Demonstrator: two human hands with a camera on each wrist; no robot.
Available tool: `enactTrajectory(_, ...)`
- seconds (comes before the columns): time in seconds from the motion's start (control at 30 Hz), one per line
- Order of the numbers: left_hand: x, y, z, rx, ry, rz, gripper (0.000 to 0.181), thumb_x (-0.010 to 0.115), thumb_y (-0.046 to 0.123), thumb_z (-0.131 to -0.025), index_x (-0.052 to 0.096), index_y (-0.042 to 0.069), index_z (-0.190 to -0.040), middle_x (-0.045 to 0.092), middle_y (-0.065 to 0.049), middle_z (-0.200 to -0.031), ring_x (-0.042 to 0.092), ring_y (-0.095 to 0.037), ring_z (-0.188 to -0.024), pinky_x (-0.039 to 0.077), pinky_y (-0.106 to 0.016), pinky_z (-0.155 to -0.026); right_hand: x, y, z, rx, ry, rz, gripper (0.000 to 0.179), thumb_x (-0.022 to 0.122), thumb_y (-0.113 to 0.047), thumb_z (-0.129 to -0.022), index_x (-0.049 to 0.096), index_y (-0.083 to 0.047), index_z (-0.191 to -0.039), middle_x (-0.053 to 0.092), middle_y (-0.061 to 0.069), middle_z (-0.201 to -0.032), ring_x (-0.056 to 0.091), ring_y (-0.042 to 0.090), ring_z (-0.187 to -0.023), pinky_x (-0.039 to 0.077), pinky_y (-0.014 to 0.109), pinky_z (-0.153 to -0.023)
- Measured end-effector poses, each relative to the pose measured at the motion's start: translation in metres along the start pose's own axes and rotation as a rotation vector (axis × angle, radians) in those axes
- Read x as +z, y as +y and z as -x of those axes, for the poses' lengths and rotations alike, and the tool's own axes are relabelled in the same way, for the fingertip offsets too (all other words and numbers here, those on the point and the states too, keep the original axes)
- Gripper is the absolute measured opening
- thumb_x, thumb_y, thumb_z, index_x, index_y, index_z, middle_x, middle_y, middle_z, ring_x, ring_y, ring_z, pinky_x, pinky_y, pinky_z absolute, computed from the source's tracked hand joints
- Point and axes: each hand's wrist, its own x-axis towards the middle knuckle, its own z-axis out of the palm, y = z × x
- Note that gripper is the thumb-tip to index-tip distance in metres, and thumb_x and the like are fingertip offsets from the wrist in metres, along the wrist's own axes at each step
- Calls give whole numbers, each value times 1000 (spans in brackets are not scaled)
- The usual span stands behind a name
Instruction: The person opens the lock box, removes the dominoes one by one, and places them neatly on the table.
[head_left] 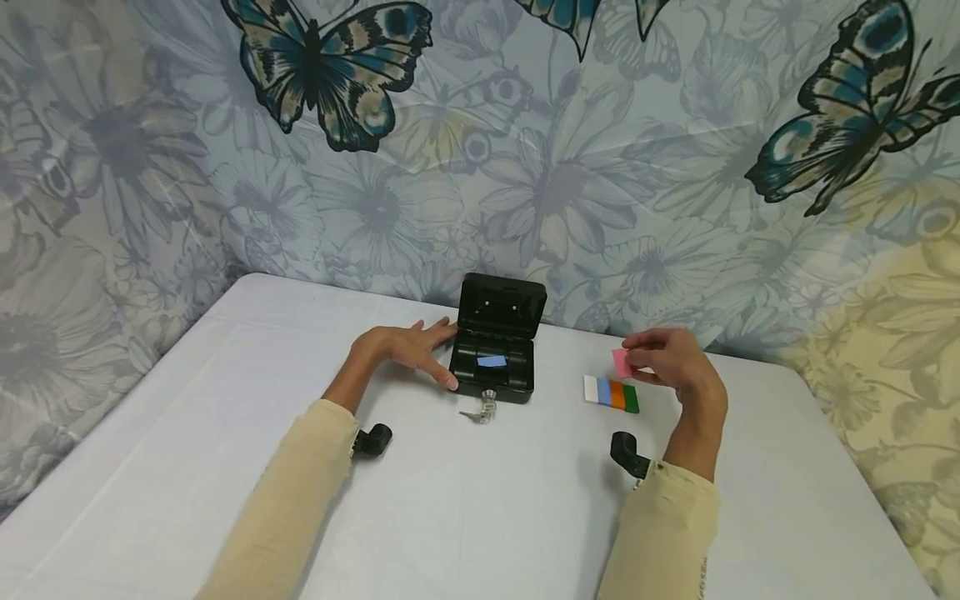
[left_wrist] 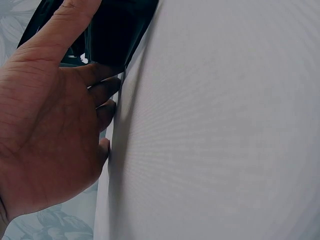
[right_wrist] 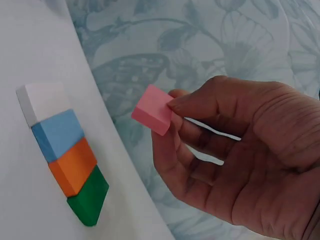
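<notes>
A black cash box (head_left: 491, 392) stands with its lid (head_left: 501, 307) raised, and a light blue block (head_left: 492, 361) lies in it. Keys (head_left: 483, 411) are at the lock on its front. My left hand (head_left: 408, 346) rests at the box's left side, fingers spread, thumb by the front left corner. In the left wrist view that hand (left_wrist: 50, 125) lies against the dark box (left_wrist: 117, 35). My right hand (right_wrist: 240, 150) pinches a small pink block (right_wrist: 152, 110) between thumb and fingers, above the table. Below it sits a row of white, blue, orange and green blocks (head_left: 604, 392).
A white cloth covers the table (head_left: 450, 508). Behind it hangs a backdrop (head_left: 562, 183) of flowers and butterflies, close to the raised lid. In the right wrist view the white block (right_wrist: 47, 102) touches the blue one (right_wrist: 60, 132). Black wrist cameras (head_left: 372, 439) stick out from both sleeves.
</notes>
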Motion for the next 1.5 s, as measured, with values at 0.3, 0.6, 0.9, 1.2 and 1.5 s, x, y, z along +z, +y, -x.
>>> enactTrajectory(0.3, 1, 0, -2, -4, -4, -8, 124, 79, 65, -81, 4, 21, -170, -11, -7, -178, -15, -50, -161, -3, -72, -128, -13, 24, 6, 136, -17, 7, 46, 65, -12, -99, 57, 10, -138, 67, -10, -95, 68, 4, -82, 62, 21, -78)
enactTrajectory(0.6, 1, 1, 0, -6, 2, -10, 125, 79, 65, -81, 5, 21, -170, -10, -7, -178, -14, -50, -161, -3, -72, -128, -20, 36, 10, 204, -26, 1, 43, 67, -8, -96, 60, 10, -135, 67, -9, -84, 63, 6, -82, 62, 22, -76)
enactTrajectory(0.9, 0, 0, -2, 8, 5, -11, 126, 79, 68, -80, 5, 20, -170, -10, -9, -178, -14, -51, -161, -2, -71, -128, -21, 40, 7, 239, -62, 21, 44, 64, -8, -98, 59, 11, -137, 64, -5, -85, 59, 10, -84, 61, 24, -77)
enactTrajectory(1.2, 1, 1, -1, 4, 5, -9, 126, 79, 67, -80, 5, 21, -170, -10, -8, -178, -14, -51, -161, -3, -72, -128, -18, 38, 6, 239, -66, 90, 43, 64, -12, -97, 61, 9, -135, 64, -4, -83, 60, 11, -84, 59, 25, -75)
enactTrajectory(1.5, 0, 0, -1, 8, 3, -7, 127, 80, 67, -79, 4, 21, -170, -11, -9, -178, -15, -50, -161, -3, -71, -129, -18, 38, 4, 235, -77, 90, 46, 65, -14, -98, 60, 10, -137, 68, -5, -86, 62, 9, -84, 59, 26, -77)
